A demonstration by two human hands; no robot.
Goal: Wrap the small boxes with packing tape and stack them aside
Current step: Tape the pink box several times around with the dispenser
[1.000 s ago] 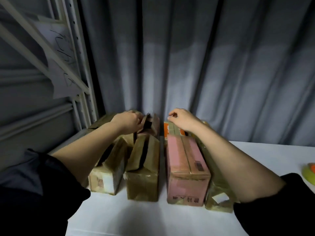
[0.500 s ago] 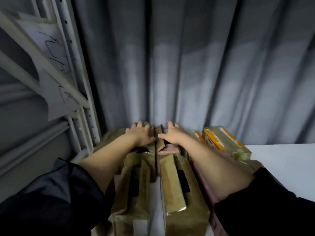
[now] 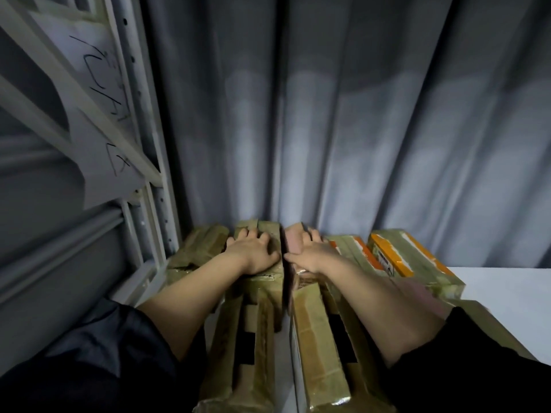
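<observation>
Several small taped boxes stand in rows on a white table [image 3: 507, 290], pushed against a grey curtain. My left hand [image 3: 253, 251] lies flat, fingers spread, on top of a brown taped box [image 3: 262, 231] in the back row. My right hand [image 3: 307, 251] rests palm down on a pinkish box [image 3: 293, 238] right beside it, thumb at the gap between the two. Two longer brown taped boxes, the left one [image 3: 244, 353] and the right one [image 3: 319, 347], lie in front under my forearms. Boxes with orange print [image 3: 396, 251] sit to the right.
A white metal shelf frame [image 3: 140, 174] with a handwritten paper sheet [image 3: 98, 93] stands at the left, close to the boxes. The grey curtain [image 3: 328, 114] closes off the back. Bare white tabletop shows at the right.
My view has moved closer and over the boxes. Both hands have reached further back and flattened onto the two rear boxes, coming together side by side.
</observation>
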